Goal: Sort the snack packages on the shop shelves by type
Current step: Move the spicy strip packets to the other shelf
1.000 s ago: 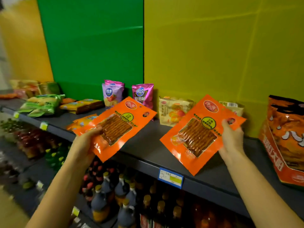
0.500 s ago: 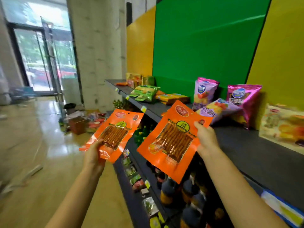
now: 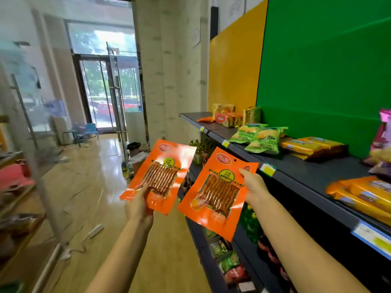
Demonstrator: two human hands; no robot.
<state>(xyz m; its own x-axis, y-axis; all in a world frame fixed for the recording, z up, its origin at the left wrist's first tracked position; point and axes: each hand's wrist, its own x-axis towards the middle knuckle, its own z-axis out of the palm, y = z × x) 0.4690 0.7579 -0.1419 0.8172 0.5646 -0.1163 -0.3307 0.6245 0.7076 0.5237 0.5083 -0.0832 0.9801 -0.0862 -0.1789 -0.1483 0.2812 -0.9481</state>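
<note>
I hold two identical flat orange snack packs with clear windows showing brown sticks. My left hand (image 3: 138, 205) grips the lower edge of the left orange pack (image 3: 160, 176), out over the aisle floor. My right hand (image 3: 252, 185) pinches the upper right corner of the right orange pack (image 3: 218, 193), just in front of the dark top shelf (image 3: 313, 172). On that shelf lie green chip bags (image 3: 259, 137), yellow-orange flat packs (image 3: 311, 145), more orange packs (image 3: 364, 195) at the right, and red and gold packs (image 3: 228, 117) at the far end.
Lower shelves (image 3: 224, 256) hold bottles and small packets. Pink bags (image 3: 383, 140) stand at the right edge. A wooden floor aisle (image 3: 84, 187) leads to glass doors (image 3: 110, 94). A glass partition and another rack (image 3: 14, 187) stand on the left.
My view has swung left along the shelf toward the doors. Both hands kept their orange packs and carried them left, off the shelf top and out beside its front edge.
</note>
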